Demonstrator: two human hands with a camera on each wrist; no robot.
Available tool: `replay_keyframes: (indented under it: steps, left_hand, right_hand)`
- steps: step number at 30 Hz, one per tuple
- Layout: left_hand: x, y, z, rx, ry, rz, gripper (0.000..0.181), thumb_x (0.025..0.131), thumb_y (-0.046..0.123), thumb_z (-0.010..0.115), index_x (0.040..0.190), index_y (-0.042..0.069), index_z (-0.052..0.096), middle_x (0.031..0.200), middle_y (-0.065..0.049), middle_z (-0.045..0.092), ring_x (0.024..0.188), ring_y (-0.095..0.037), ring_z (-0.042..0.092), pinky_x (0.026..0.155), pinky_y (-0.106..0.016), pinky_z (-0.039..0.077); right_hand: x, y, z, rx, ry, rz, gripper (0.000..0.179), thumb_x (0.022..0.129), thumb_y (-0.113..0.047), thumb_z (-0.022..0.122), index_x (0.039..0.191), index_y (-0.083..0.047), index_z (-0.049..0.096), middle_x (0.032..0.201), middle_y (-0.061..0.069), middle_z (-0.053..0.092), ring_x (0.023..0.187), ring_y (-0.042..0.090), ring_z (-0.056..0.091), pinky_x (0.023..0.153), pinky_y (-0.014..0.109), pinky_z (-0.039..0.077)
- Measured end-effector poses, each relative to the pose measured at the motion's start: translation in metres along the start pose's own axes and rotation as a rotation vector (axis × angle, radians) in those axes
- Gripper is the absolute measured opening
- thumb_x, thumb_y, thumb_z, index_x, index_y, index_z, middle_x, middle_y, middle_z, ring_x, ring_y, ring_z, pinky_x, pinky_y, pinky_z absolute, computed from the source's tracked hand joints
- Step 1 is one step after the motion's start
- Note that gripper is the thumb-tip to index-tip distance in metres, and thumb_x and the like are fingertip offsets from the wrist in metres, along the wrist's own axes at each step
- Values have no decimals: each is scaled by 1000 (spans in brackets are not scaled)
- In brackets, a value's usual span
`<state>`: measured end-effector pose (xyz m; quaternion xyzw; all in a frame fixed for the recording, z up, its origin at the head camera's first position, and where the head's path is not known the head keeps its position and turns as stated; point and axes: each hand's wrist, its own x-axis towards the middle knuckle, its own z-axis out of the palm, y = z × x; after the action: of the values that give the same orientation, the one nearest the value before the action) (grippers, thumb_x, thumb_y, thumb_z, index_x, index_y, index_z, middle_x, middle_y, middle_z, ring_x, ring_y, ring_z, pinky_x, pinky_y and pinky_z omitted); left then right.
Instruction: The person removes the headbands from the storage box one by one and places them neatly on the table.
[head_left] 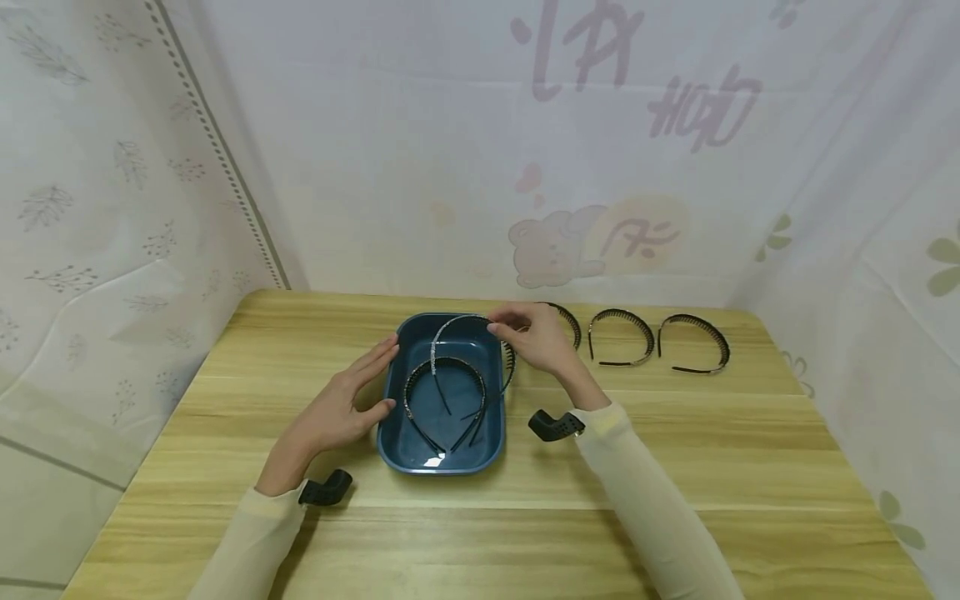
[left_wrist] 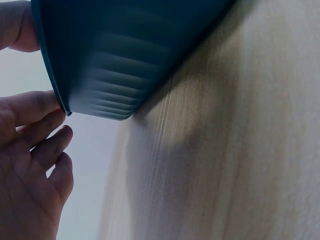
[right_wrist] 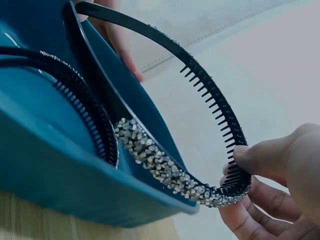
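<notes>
My right hand [head_left: 534, 335] pinches the curved top of a black toothed headband [right_wrist: 162, 170] crusted with glittering stones, holding it over a blue plastic basin [head_left: 442, 469]. The held band stands tilted, its thin ends pointing down into the basin. Inside the basin lies another dark headband [head_left: 446, 361] with stones and teeth; the overlap hides whether there is more than one. Against the basin's left rim rests my left hand [head_left: 341, 408], fingers extended, thumb apart and touching the rim. The left wrist view shows its fingertips [left_wrist: 47, 102] at the basin's edge.
Three more black headbands stand in a row at the back right: one [head_left: 573, 325] partly behind my right hand, a middle one [head_left: 645, 333] and a far-right one [head_left: 722, 342]. The wooden table [head_left: 450, 550] meets patterned cloth walls [head_left: 420, 183] behind and at the sides.
</notes>
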<state>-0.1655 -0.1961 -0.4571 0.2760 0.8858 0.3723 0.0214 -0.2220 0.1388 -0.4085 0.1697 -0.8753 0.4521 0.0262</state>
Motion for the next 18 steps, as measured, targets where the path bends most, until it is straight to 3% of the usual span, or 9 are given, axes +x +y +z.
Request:
replay_keyframes:
  steps: [12,18]
  left_hand:
    - [1,-2,1,0,13,14,79,93,9,69,162,10,31,172,-5,22,158,-36,23,120,-66,29]
    - [1,-2,1,9,12,27,79,93,9,69,162,8,31,172,-7,22,158,-36,23,119,-66,30]
  right_hand:
    - [-15,18,-24,34,71,90,20,98,-25,70,113,-13,77,101,11,78,89,21,72,73,34,54]
    - [-23,31,-38,19,99,83,21,98,-23,69,113,-11,77,101,14,78,87,23,73,67,28,52]
